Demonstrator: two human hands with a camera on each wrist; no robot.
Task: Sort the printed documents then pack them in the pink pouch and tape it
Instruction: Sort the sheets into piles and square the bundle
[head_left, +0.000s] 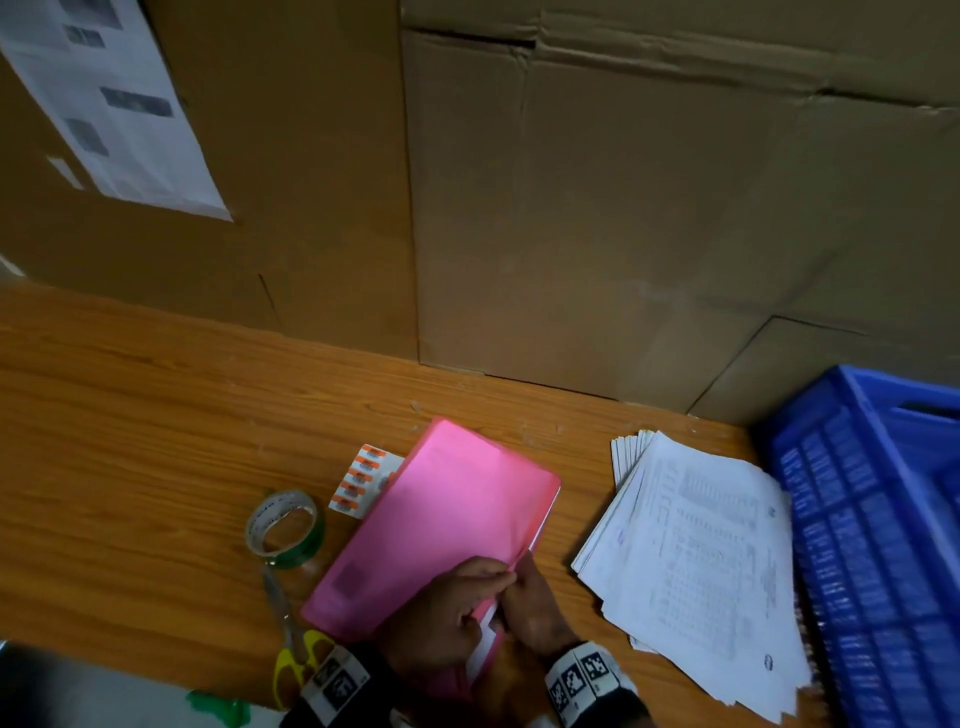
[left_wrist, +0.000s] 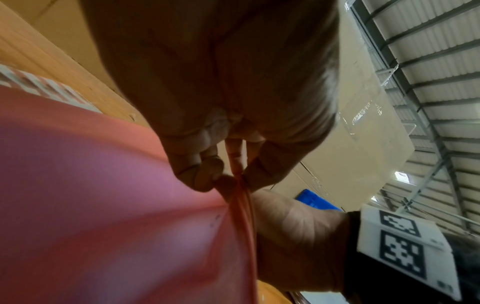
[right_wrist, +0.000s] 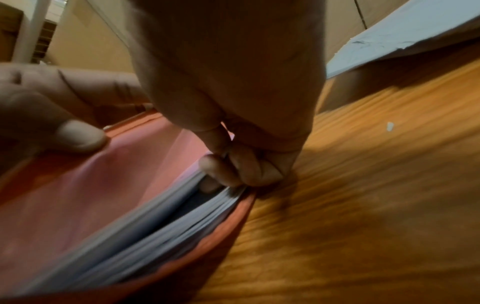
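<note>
**Both hands at the pouch mouth**

Your flat pink plastic pouch (head_left: 441, 525) lies on the wooden tabletop (head_left: 156, 415), its long axis running away from you and slightly right, with the open edge along its right side, nearest your right hand (head_left: 535, 603). That grip is curled into the sheets of white printed paper (right_wrist: 182, 216) inside. Your left hand (head_left: 447, 618) pinches the upper pink flap. The loose stack of printed documents (head_left: 701, 561) waits further right, closest to your right hand.
</note>
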